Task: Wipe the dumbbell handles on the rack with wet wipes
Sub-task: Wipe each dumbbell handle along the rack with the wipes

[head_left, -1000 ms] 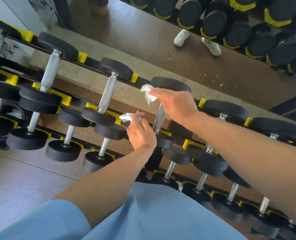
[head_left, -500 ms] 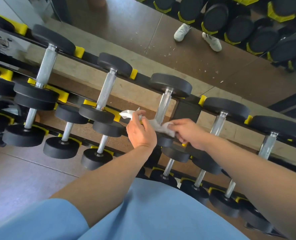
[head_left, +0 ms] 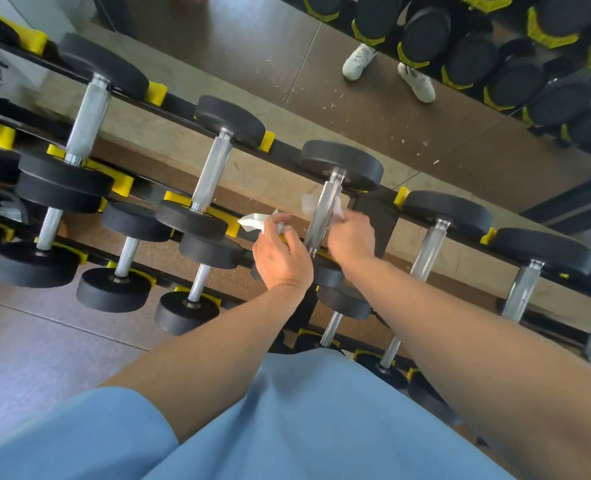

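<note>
Item: dumbbell handle, knurled steel, top tier of the rack, just above frame centre. Long axis runs from 1 o'clock, at the far black head, down toward 7 o'clock; its near head is hidden under my hands.

Item: my right hand, at the handle's 3 o'clock side, fingers curled shut around a wet wipe pressed to the steel; a blurred white edge shows on the handle's other side.

Item: my left hand, at the handle's 8 o'clock, closed, pinching a second crumpled wipe that sticks out toward 10 o'clock, apart from the handle.

Neighbouring dumbbells lie along the same axis.
</note>
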### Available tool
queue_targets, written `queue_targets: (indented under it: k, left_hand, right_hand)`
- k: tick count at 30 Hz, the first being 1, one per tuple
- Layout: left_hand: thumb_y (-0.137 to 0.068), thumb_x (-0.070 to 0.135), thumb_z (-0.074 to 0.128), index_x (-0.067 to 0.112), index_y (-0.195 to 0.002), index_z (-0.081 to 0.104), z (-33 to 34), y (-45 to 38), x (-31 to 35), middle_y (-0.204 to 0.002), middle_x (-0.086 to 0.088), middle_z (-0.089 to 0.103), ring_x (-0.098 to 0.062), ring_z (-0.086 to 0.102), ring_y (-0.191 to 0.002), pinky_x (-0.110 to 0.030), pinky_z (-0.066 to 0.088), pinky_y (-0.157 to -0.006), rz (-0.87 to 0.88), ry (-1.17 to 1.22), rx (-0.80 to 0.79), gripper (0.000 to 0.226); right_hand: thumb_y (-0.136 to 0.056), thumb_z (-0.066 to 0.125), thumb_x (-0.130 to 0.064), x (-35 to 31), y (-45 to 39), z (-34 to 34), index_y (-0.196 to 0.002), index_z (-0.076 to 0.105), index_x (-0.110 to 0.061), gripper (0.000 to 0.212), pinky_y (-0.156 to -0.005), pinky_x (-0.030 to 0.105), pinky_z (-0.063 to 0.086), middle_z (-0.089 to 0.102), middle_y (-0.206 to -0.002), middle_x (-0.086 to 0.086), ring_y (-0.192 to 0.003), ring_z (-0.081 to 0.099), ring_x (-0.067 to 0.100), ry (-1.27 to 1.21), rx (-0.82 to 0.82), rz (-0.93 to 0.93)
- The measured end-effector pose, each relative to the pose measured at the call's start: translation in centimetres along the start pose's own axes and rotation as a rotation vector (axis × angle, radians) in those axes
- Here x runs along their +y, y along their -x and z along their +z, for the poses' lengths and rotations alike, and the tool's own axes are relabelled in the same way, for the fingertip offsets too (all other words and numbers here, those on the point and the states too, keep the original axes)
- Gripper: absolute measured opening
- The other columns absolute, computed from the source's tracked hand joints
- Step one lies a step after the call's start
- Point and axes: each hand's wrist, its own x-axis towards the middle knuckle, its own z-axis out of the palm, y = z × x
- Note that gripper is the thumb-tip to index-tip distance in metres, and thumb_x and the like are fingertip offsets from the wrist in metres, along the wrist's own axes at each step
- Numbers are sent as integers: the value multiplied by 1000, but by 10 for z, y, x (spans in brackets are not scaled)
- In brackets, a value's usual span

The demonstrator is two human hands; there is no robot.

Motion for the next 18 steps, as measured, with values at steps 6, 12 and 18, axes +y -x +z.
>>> queue_targets:
  k: [6, 12, 18]
  left_hand:
    - [-90, 41, 26, 33, -111, 57, -1, 0, 1, -95, 5, 65, -24, 61, -89, -50, 53, -78, -4, -8, -17, 38]
    - [-97, 32, 39, 38, -107, 53, -3, 0, 3, -102, 8, 64, -20, 62, -95, -44, 55, -80, -2, -31, -70, 19]
    - [-99, 30, 55, 33, -120, 53, -21, 6, 8, -126, 13, 56, -18, 57, -116, -38, 49, -94, -122, 66, -125, 21]
  right_hand:
    - [-97, 46, -17, 24, 1, -27, -119, 69, -21, 31, -81, 42, 57, 71, -110, 9, -97, 67, 28, 696, -478, -324]
    - [-102, 49, -21, 22, 12, -54, -126, 60, -21, 27, -74, 33, 55, 68, -118, 2, -81, 73, 7, 500, -495, -336]
    - [-103, 50, -35, 51, 46, -65, -113, 51, -24, 15, -51, 26, 47, 71, -95, -4, -65, 72, 10, -195, -224, -85]
